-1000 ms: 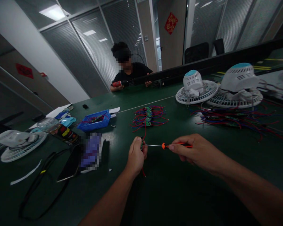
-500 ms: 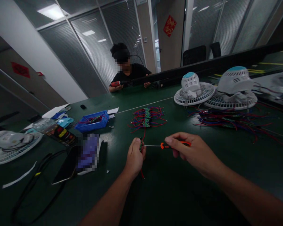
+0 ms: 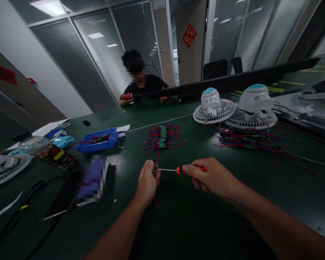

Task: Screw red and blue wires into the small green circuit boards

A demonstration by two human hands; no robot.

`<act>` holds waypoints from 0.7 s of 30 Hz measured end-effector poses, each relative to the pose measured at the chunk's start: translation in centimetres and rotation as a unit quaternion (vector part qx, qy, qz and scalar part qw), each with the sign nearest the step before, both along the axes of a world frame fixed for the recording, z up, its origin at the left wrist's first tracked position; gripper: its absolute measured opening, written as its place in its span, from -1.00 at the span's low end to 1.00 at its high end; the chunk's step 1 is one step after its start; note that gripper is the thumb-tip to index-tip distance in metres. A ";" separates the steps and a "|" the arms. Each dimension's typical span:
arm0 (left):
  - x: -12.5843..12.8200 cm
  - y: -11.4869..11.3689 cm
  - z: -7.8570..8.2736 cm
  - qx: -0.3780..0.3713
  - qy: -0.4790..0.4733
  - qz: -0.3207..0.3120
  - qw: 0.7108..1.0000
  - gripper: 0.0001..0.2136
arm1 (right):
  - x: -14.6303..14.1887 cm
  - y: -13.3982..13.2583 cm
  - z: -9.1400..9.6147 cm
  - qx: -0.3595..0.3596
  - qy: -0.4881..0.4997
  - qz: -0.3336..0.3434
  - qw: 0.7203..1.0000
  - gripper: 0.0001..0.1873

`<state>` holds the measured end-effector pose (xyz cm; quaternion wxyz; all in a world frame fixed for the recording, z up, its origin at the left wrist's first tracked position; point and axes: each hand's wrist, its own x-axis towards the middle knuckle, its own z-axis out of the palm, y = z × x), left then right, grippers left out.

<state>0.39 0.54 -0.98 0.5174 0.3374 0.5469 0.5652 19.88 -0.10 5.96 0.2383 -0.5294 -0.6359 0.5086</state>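
Observation:
Pinched in my left hand [image 3: 147, 180] is a small green circuit board [image 3: 154, 168], mostly covered by the fingers. Red wires [image 3: 156, 201] stick out above and below it. My right hand [image 3: 209, 175] is closed round the orange and black handle of a screwdriver [image 3: 180, 170]. The screwdriver's thin shaft points left and its tip meets the board at my left fingertips; the exact contact spot is too small to make out. Just beyond my hands lies a row of circuit boards [image 3: 163, 136] with red and blue wires spread to both sides.
A blue tray [image 3: 104, 145] holding wired boards stands left of the row. Further left are a bottle [image 3: 55, 153] and a phone [image 3: 62, 195]. At right lie a wire bundle [image 3: 249, 139] and white fan housings [image 3: 212, 104]. Across the table a person [image 3: 143, 85] holds a red tool.
The whole view has shifted, so the table things appear further left. My right hand's fingers have shifted on the screwdriver handle, while the tip stays at the board in my left hand.

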 end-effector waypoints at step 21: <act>0.0 0.2 0.0 0.001 -0.009 -0.006 1.000 -0.71 | 0.1 0.2 -0.9 0.047 -0.022 -0.020 0.998 -0.69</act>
